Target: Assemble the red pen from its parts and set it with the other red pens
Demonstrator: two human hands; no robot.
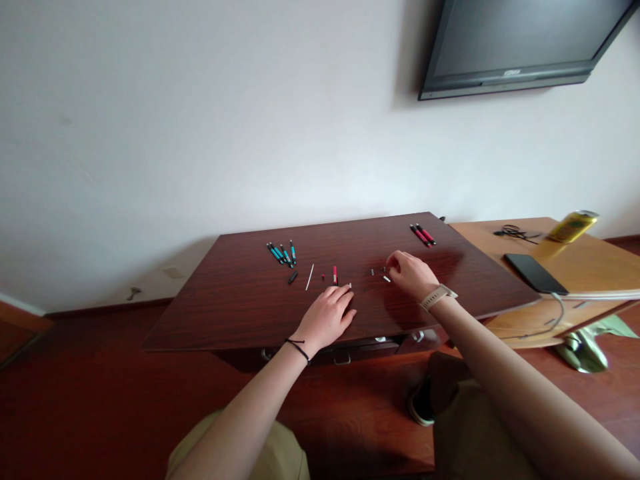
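My left hand (327, 315) rests on the dark wooden table (240, 307), fingers loosely curled, fingertips close to a small white piece (350, 285) and a short red pen part (335, 275). My right hand (411, 274) lies further right, fingers bent around small dark parts (373, 271) and a white bit (387, 279); whether it grips one I cannot tell. A thin white refill (310, 277) and a small black cap (293, 277) lie left of the red part. Several teal pens (282, 254) lie at the back left, two red pens (423, 235) at the back right.
A lighter wooden table (585, 267) adjoins on the right, carrying a black phone (535, 273) with a cable, a yellow can (573, 226) and a tangled black cord (513, 232). A TV (520, 40) hangs on the white wall. Green cloth (590, 343) lies below.
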